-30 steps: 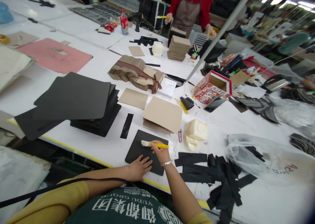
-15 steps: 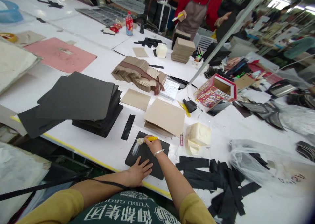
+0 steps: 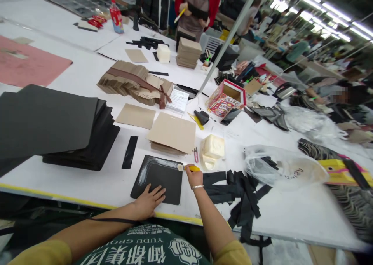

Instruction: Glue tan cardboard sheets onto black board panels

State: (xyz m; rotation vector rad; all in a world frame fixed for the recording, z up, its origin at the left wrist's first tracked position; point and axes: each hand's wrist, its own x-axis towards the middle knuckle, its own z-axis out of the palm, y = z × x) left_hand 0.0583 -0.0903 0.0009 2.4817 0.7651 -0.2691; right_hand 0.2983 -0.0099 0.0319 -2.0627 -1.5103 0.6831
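A black rounded panel [image 3: 163, 179] lies flat at the table's front edge. My left hand [image 3: 147, 203] rests on its lower left part, fingers spread. In my right hand [image 3: 194, 175] is a paintbrush [image 3: 190, 168] with a yellow handle; its pale bristles touch the panel's upper right corner. A wet whitish streak runs along the panel's left and top edges. Just beyond the panel sits a stack of beige boards [image 3: 171, 131]. To the right of that stack stands a white plastic container [image 3: 212, 152], with small pink-handled snips [image 3: 196, 155] beside it.
A tall stack of black panels [image 3: 58, 121] stands at left, near a single black strip [image 3: 129, 152]. Loose black strips [image 3: 241, 195] and a clear plastic bag [image 3: 279, 166] lie at right. A metal pole [image 3: 227, 41] rises beyond. Across the table a person in red [image 3: 198, 8] works.
My right hand has swept the brush rightward along the panel's top edge, lengthening the whitish streak. My left hand stays on the panel. The camera view has turned to the right.
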